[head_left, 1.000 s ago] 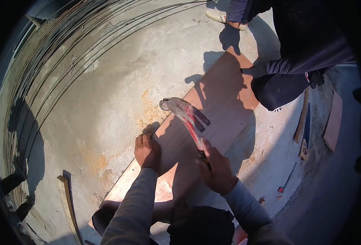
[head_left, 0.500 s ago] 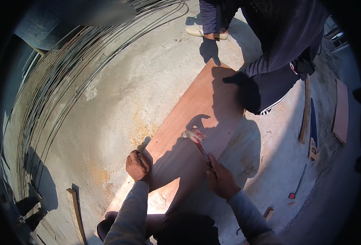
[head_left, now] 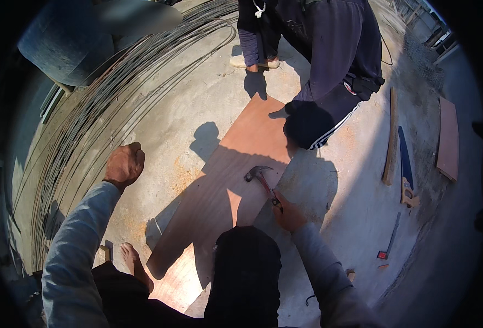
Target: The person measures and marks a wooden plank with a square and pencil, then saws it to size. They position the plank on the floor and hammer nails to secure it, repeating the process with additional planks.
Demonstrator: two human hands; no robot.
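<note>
A long reddish-brown wooden board [head_left: 241, 156] slants across the concrete in front of me, its near end beside my legs. My right hand [head_left: 290, 214] is closed around the handle of a claw hammer [head_left: 266, 186], whose head is over the board's right part. Off to the left, apart from the board, my left hand [head_left: 124, 165] is raised in a fist; its inside is hidden. A co-worker's dark-gloved hand [head_left: 255, 83] touches the board's far corner, and their other gloved hand [head_left: 280, 112] is at its right edge.
Long thin metal rods [head_left: 88, 104] curve along the left beside a blue barrel [head_left: 66, 46]. On the right lie a wood strip [head_left: 390, 136], a handsaw [head_left: 407, 169], a second board [head_left: 447, 139] and a thin tool with a red end [head_left: 383, 255]. My bare foot [head_left: 129, 257] is near the board.
My left hand has left the board's left edge and moved up and leftward, still closed. The hammer stays in my right hand over the board. The whole view has shifted.
</note>
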